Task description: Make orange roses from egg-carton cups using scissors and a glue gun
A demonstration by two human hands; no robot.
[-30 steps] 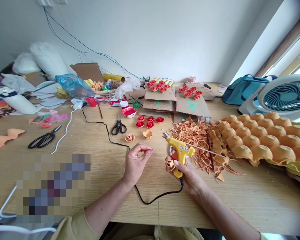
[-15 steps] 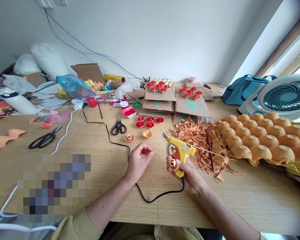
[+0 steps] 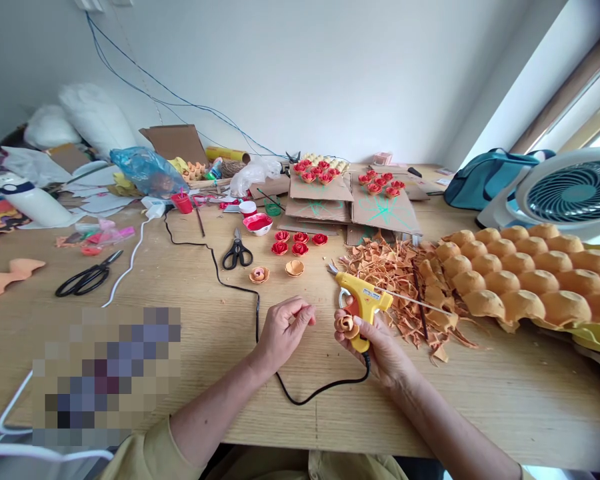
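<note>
My right hand (image 3: 380,343) is wrapped round a yellow hot glue gun (image 3: 365,301), its nozzle pointing up and left. The thumb and fingers of that hand also pinch a small unpainted egg-carton rose (image 3: 347,326) against the grip. To the left, my left hand (image 3: 286,328) hovers over the table, closed, thumb pressed to the fingers; whatever may be between them is hidden. Beyond it sit an unpainted flower (image 3: 259,275) and an empty petal cup (image 3: 295,268). Several red-painted roses (image 3: 299,249) stand behind these.
Orange carton scraps (image 3: 385,273) are heaped beside a stack of egg trays (image 3: 525,273) at right. Black scissors (image 3: 237,252) and a bowl of red paint (image 3: 258,224) lie further back. The gun's black cord (image 3: 325,389) loops across the table. A fan (image 3: 575,193) stands far right.
My left hand has turned slightly, and its fingers have curled in closer together. My right hand keeps the glue gun and rose almost where they were.
</note>
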